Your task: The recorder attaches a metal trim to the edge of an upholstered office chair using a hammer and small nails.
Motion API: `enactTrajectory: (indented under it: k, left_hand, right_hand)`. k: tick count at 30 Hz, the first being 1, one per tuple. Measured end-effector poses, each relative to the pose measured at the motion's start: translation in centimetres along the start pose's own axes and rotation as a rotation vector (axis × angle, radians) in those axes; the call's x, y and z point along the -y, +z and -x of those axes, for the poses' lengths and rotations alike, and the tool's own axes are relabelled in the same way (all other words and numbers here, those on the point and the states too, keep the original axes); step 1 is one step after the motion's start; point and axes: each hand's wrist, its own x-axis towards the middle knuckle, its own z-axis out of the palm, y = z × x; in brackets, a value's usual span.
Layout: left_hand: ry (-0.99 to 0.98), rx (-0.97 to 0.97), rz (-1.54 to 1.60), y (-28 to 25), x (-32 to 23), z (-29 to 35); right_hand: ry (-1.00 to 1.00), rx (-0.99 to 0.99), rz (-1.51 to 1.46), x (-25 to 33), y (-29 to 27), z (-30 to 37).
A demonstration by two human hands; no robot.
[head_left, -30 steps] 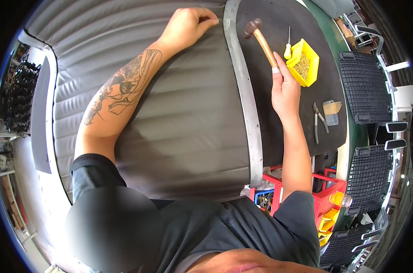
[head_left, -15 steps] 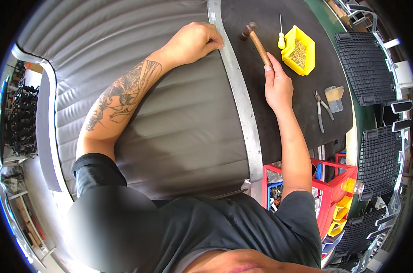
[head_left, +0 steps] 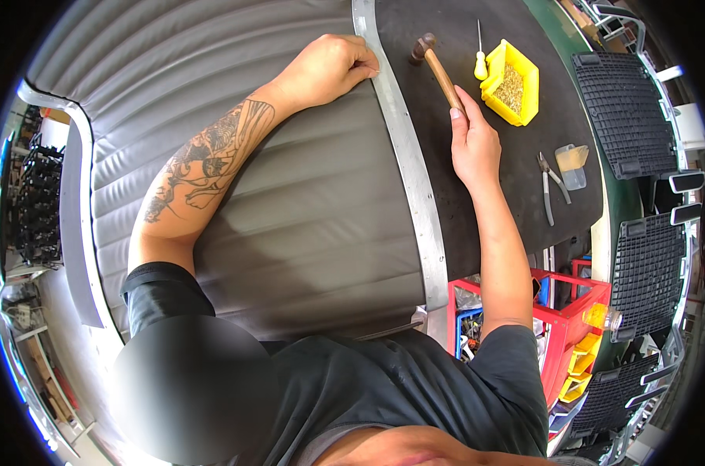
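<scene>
Brown wooden-handled hammer (head_left: 441, 74), in the head view, is over the black-topped counter (head_left: 523, 221), in the right hand (head_left: 476, 145), which is wrapped round its handle; any lettering is too small to read. The left hand (head_left: 330, 70) is pinched together at a long silver metal strip (head_left: 407, 147); whether around anything small, I cannot tell. A yellow plastic bin (head_left: 531, 97) holds brass-coloured pieces (head_left: 511, 89).

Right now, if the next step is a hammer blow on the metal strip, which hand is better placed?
Probably the right hand: it grips the hammer, just right of the metal strip. The left hand is pinched at the strip's edge and holds no hammer.
</scene>
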Motion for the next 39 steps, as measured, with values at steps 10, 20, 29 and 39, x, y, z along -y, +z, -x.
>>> enactTrajectory:
  k: [10,20,29,39]
  left_hand:
    - [0.209,-0.024,-0.301,0.7,-0.8,-0.1]
    - [-0.253,-0.098,0.070,-3.4,2.2,-0.8]
    - [-0.250,-0.039,0.057,-3.1,0.3,-1.0]
    - [-0.030,0.108,0.097,-1.4,-1.6,0.2]
  right_hand:
    - [-0.011,-0.029,-0.002,-0.2,-0.3,0.1]
    - [-0.763,-0.615,-1.047,8.8,-11.3,4.0]
    - [-0.278,-0.160,-0.165,2.2,-2.8,3.8]
    - [-0.034,-0.033,-0.035,0.2,-1.5,4.4]
